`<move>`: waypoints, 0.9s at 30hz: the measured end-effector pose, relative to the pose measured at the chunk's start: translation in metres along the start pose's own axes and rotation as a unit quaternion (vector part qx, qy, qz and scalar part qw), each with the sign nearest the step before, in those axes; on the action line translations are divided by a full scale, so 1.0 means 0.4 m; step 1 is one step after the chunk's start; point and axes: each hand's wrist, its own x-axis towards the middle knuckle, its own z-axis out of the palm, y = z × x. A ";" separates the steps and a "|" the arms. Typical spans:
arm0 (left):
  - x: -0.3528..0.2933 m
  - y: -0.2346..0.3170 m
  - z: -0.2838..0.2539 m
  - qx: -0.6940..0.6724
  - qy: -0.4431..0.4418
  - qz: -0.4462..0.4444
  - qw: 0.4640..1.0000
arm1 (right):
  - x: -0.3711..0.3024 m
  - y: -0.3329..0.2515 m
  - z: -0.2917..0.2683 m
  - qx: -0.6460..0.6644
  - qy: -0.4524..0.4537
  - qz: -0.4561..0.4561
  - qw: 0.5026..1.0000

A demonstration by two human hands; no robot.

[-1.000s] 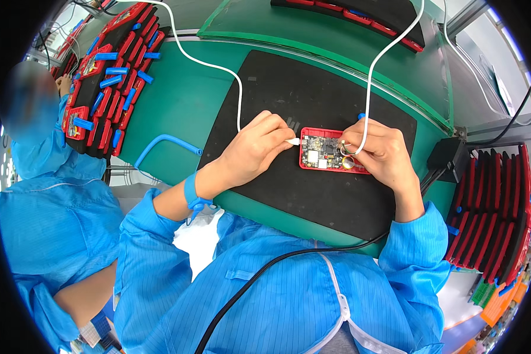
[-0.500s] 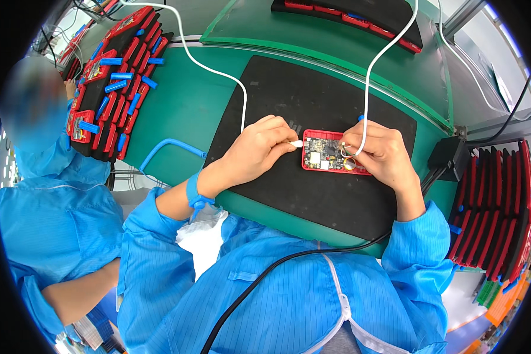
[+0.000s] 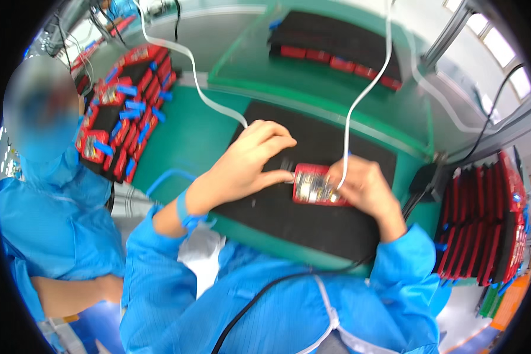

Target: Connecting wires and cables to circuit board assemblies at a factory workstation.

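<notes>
On the black mat point(image 3: 277, 224) lies a small circuit board point(image 3: 314, 187) in a red plastic tray, slightly blurred by motion. The thumb of my left hand point(image 3: 245, 156) reaches the tray's left end, where a small connector sits. Its fingers are spread away from the thumb, with a white cable point(image 3: 209, 105) running down behind them. Over the tray's right end, my right hand point(image 3: 366, 186) has its fingers closed at a second white cable point(image 3: 349, 118). That cable's tip is hidden among the fingers and smeared. A blue band point(image 3: 189, 212) circles my left wrist.
Stacked red trays with black sheets and blue clips point(image 3: 127, 112) stand at the left, and more stacked trays point(image 3: 478, 218) at the right. Behind a green-edged panel lies another stack point(image 3: 336, 50). A co-worker in blue point(image 3: 56, 206) sits at the left. A black cable point(image 3: 277, 280) crosses my front.
My left hand's fingers have opened from their pinch on the white plug, leaving the thumb by the tray. The right hand stays at the tray's right end. The whole view has shifted.
</notes>
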 end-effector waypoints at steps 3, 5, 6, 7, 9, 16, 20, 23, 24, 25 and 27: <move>0.105 0.111 -0.193 -0.046 0.156 0.026 0.986 | -0.011 0.006 0.008 -0.011 -0.007 0.001 1.000; 0.185 0.192 -0.282 -0.079 0.268 0.113 0.954 | -0.036 0.029 0.016 -0.012 0.001 0.001 1.000; 0.200 0.242 -0.380 -0.055 0.287 0.137 0.946 | -0.033 0.022 0.022 -0.013 -0.008 -0.010 1.000; 0.194 0.284 -0.505 -0.029 0.161 0.252 0.954 | -0.024 0.011 0.033 0.000 -0.018 -0.013 1.000; 0.171 0.344 -0.584 0.004 0.028 0.358 0.933 | -0.031 -0.012 0.030 -0.008 -0.025 -0.017 1.000; 0.093 0.357 -0.896 0.079 0.181 0.370 0.908 | -0.059 -0.004 0.032 0.000 -0.026 0.000 1.000; 0.132 0.432 -0.800 0.075 0.249 0.328 0.908 | -0.071 0.037 0.033 -0.014 -0.017 -0.009 1.000; 0.043 0.427 -0.765 0.050 0.298 0.288 0.908 | -0.051 0.006 0.017 -0.016 -0.031 0.015 0.999; -0.014 0.444 -0.740 0.052 0.322 0.266 0.907 | -0.032 -0.005 0.012 -0.020 -0.028 0.006 0.999; -0.049 0.472 -0.708 0.047 0.339 0.251 0.905 | -0.039 -0.003 0.011 -0.027 -0.026 -0.001 0.999; -0.131 0.458 -0.675 0.020 0.378 0.228 0.897 | -0.031 -0.001 0.019 -0.042 -0.030 0.002 0.999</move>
